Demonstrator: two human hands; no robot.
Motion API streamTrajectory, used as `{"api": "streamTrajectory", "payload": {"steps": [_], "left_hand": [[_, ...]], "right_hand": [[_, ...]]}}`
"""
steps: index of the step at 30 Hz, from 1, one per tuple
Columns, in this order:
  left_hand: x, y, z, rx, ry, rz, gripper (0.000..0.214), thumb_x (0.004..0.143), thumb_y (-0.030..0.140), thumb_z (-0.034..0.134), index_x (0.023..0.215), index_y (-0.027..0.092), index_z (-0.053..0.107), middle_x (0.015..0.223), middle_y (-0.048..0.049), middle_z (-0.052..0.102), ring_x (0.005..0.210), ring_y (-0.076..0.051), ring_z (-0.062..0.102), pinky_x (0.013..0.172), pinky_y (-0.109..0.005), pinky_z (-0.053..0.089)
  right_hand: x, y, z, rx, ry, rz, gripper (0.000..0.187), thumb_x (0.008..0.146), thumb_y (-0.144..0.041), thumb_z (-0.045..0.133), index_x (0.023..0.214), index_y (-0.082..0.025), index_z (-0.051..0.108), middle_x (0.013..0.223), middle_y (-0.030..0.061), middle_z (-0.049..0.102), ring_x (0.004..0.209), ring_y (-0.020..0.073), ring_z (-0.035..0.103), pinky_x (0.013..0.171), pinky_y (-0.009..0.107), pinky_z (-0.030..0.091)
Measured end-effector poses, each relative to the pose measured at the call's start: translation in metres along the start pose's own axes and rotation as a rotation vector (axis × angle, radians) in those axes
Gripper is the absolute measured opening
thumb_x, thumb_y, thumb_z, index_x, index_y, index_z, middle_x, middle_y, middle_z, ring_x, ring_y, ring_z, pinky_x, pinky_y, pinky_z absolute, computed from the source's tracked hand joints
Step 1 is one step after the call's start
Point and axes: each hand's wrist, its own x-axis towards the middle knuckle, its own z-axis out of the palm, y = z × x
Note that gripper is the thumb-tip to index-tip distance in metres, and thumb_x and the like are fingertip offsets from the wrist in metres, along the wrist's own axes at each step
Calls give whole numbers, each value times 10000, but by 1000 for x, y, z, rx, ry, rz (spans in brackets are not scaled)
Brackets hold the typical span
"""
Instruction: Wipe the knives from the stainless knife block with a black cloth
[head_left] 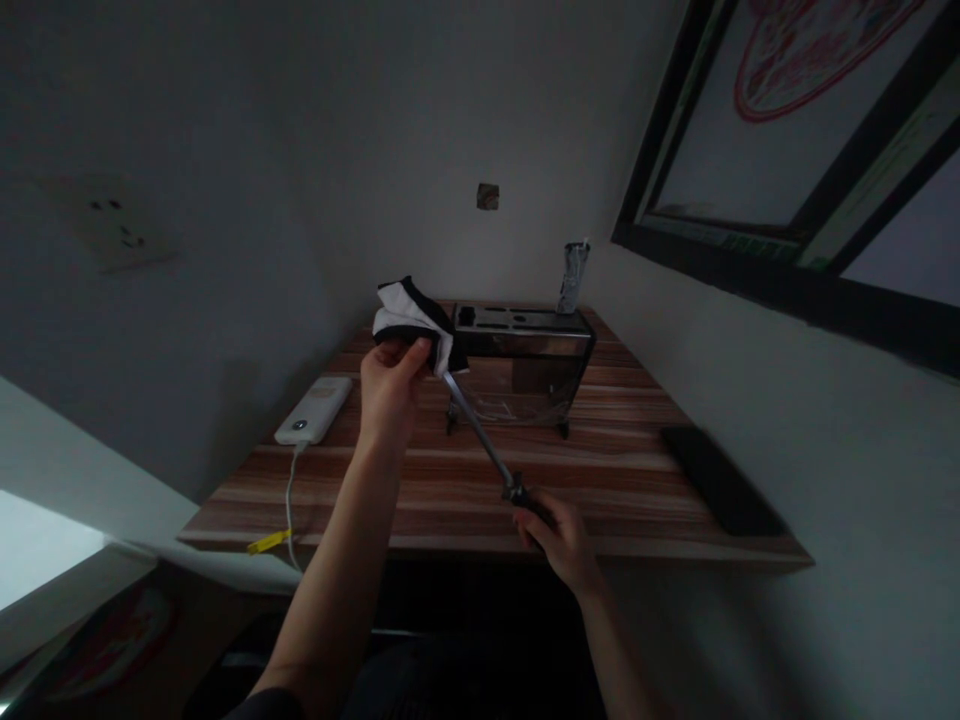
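Dim room. Grey walls; wood-grain desk in corner; dark-framed window, right; wall plate, probably a socket, left.

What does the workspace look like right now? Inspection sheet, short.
Surface: wooden table, set into a wall corner.
Job's things: black-and-white cloth over the tip of a metal rod.
Clutter: metal rack, silver tube at its far right corner, power bank, black phone.
Hands: left hand grips the cloth; right hand grips the rod's dark handle.
Cables: white cable from the power bank over the table edge, with a yellow tag.
Surroundings: wall socket left, window frame right; dim light.
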Motion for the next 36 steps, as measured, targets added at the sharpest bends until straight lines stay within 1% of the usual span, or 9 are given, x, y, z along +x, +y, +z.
{"api": "streamTrajectory", "payload": {"steps": [4,7,10,13,16,24,29,34,36], "left_hand": [[-4,1,5,18,-28,-34,288,506,294,783,603,139,561,553,46,558,509,-63,538,499,-162,411],[-9,0,7,43,-72,-23,279,526,285,776,585,133,550,529,63,514,479,-37,486,476,-141,373],[-14,-5,7,87,-95,-31,262,553,285,765,588,131,555,524,66,500,471,-31,461,455,-136,337],[-21,-14,5,117,-96,-61,259,557,292,762,584,134,557,522,61,510,475,-39,464,459,-145,337],[-29,-22,6,131,-95,-90,254,549,293,763,582,134,567,531,52,537,482,-48,482,472,-157,350],[-54,-29,16,204,-176,-203,212,561,276,738,653,121,627,612,1,632,557,-95,550,546,-198,408],[-67,-42,14,277,-224,-244,187,587,275,715,652,127,622,628,-6,627,595,-110,557,554,-199,406],[-83,-58,10,391,-248,-317,188,572,278,709,592,123,604,563,2,593,534,-101,523,509,-196,386],[-90,-62,8,420,-280,-344,182,581,278,698,590,119,611,555,-2,595,521,-102,521,501,-200,386]], "right_hand": [[-1,3,0,-19,2,5,278,823,-415,532,806,-146,604,535,-38,477,467,78,453,460,194,357],[-2,3,0,-47,-2,2,284,828,-422,518,803,-150,598,533,-36,481,473,83,460,470,196,363],[-2,0,0,-97,15,-8,297,826,-431,512,733,-156,572,540,-26,502,492,91,475,491,199,374],[-2,-4,0,-107,17,-18,313,831,-435,497,680,-164,535,544,-18,511,497,95,485,493,201,375],[-2,-3,1,-101,15,-22,302,840,-429,487,708,-163,541,542,-22,507,489,94,484,495,202,374],[-1,-2,1,-86,36,-35,290,850,-407,479,701,-166,541,541,-22,513,495,96,490,500,199,376],[-1,-1,1,-78,63,-42,280,852,-406,479,727,-165,547,534,-26,520,486,95,492,499,194,379],[0,2,1,-85,93,-45,285,859,-416,467,759,-163,554,540,-24,531,498,101,496,524,199,384],[0,2,1,-93,99,-51,298,859,-426,460,754,-163,554,542,-22,527,493,103,491,514,201,378]]}}
